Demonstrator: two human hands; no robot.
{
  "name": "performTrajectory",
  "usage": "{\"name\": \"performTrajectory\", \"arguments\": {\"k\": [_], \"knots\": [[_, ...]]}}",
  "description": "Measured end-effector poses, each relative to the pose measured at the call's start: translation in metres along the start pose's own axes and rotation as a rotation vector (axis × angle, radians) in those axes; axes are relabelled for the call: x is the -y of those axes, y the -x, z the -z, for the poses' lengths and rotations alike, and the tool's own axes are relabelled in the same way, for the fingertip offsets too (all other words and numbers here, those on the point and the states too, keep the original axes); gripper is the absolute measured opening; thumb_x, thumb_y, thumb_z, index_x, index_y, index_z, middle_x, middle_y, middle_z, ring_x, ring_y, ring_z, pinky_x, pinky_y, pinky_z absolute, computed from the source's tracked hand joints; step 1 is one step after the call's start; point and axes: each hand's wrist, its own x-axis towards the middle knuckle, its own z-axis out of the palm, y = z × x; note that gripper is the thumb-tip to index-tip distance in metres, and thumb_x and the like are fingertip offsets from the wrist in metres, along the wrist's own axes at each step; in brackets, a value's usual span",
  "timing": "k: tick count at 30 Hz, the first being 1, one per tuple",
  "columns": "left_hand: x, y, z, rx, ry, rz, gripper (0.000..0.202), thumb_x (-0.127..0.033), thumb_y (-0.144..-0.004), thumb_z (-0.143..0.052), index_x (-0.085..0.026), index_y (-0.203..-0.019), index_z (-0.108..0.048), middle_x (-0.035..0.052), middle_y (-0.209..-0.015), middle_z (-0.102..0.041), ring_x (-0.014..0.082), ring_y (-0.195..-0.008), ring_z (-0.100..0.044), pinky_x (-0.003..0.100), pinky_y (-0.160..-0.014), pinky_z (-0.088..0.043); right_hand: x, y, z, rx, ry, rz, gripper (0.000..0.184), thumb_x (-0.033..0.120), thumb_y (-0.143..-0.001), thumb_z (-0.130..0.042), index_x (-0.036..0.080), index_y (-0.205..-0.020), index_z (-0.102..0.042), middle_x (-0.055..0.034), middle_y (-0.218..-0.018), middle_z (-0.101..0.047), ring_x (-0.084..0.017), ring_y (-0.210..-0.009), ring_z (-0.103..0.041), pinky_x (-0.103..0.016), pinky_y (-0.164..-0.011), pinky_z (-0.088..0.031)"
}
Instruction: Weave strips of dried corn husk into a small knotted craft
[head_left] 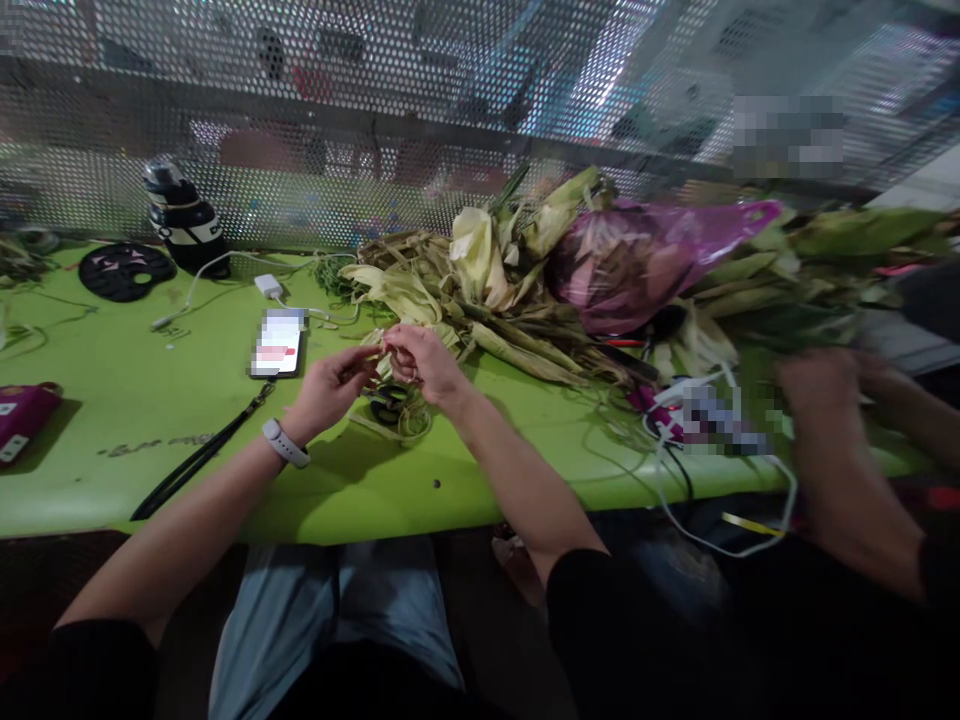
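My left hand (335,388) and my right hand (426,362) meet at the fingertips above the green table (360,480). Both are closed in a pinch, and a small pale bit shows between them, too small to name. A white band sits on my left wrist. Under the hands lies a dark round item (388,402) that looks like scissor handles, with thin pale strips (411,422) around it. Just beyond my right hand spreads a heap of dried corn husks (517,350).
A phone (279,343) with a black strap lies left of my hands, near a white charger (268,287). Behind are a dark bottle (187,225) and a black mask-shaped piece (126,272). A purple bag (622,270) rests among the husks. A co-worker's hands (821,390) are at right.
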Motion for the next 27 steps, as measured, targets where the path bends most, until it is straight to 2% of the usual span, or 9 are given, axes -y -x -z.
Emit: {"name": "performTrajectory", "arguments": {"k": [5, 9, 13, 18, 22, 25, 27], "knots": [[0.0, -0.003, 0.007, 0.154, 0.163, 0.108, 0.025, -0.03, -0.077, -0.07, -0.018, -0.097, -0.065, 0.0041, -0.077, -0.069, 0.0156, -0.07, -0.067, 0.032, -0.07, -0.055, 0.0, 0.0, 0.0, -0.009, 0.033, -0.029, 0.022, 0.036, -0.08, -0.06, 0.019, -0.071, -0.05, 0.0126, -0.042, -0.024, -0.003, -0.034, -0.018, -0.021, -0.036, -0.016], [0.0, -0.003, 0.009, 0.213, 0.233, 0.166, 0.023, -0.033, -0.076, -0.071, -0.017, -0.092, -0.066, 0.0057, -0.086, -0.07, 0.0162, -0.078, -0.067, 0.03, -0.071, -0.054, 0.001, 0.003, -0.004, 0.045, 0.061, -0.062, 0.031, 0.041, -0.077, -0.067, 0.019, -0.067, -0.049, 0.0127, -0.041, -0.026, -0.002, -0.034, -0.017, -0.02, -0.035, -0.014], [0.002, -0.005, 0.008, 0.133, 0.232, 0.148, 0.025, -0.034, -0.07, -0.077, -0.015, -0.081, -0.067, 0.0046, -0.077, -0.069, 0.0144, -0.07, -0.066, 0.03, -0.068, -0.054, 0.0, 0.003, -0.004, 0.079, 0.074, -0.061, 0.03, 0.045, -0.078, -0.065, 0.018, -0.071, -0.054, 0.0123, -0.041, -0.027, -0.003, -0.034, -0.018, -0.02, -0.035, -0.014], [0.003, -0.008, 0.009, -0.072, 0.315, 0.139, 0.031, -0.036, -0.065, -0.081, -0.015, -0.077, -0.062, 0.0046, -0.075, -0.071, 0.0137, -0.068, -0.066, 0.027, -0.064, -0.052, -0.003, -0.001, 0.001, -0.038, 0.107, 0.029, 0.025, 0.044, -0.086, -0.054, 0.02, -0.092, -0.055, 0.0121, -0.046, -0.027, -0.005, -0.037, -0.019, -0.021, -0.038, -0.018], [0.003, -0.009, 0.009, -0.158, 0.322, 0.123, 0.031, -0.038, -0.066, -0.08, -0.014, -0.078, -0.063, 0.0059, -0.076, -0.072, 0.0149, -0.07, -0.068, 0.027, -0.066, -0.052, -0.004, -0.003, 0.004, -0.105, 0.383, 0.083, 0.024, 0.043, -0.084, -0.057, 0.019, -0.091, -0.055, 0.0096, -0.05, -0.038, -0.006, -0.042, -0.028, -0.021, -0.044, -0.022], [0.006, -0.009, 0.009, -0.192, 0.288, 0.08, 0.031, -0.039, -0.068, -0.078, -0.014, -0.082, -0.066, 0.0062, -0.078, -0.072, 0.015, -0.071, -0.067, 0.029, -0.069, -0.053, -0.005, -0.002, 0.006, -0.024, 0.548, 0.113, 0.029, 0.045, -0.08, -0.062, 0.017, -0.083, -0.057, 0.0051, -0.059, -0.05, -0.007, -0.051, -0.039, -0.022, -0.051, -0.028], [0.008, -0.01, 0.01, -0.208, 0.215, 0.045, 0.03, -0.038, -0.068, -0.078, -0.014, -0.083, -0.068, 0.0062, -0.079, -0.072, 0.0148, -0.07, -0.066, 0.03, -0.069, -0.052, -0.006, -0.001, 0.007, 0.03, 0.582, 0.131, 0.032, 0.047, -0.077, -0.065, 0.016, -0.08, -0.058, 0.0041, -0.062, -0.05, -0.008, -0.055, -0.042, -0.022, -0.054, -0.03]]}}
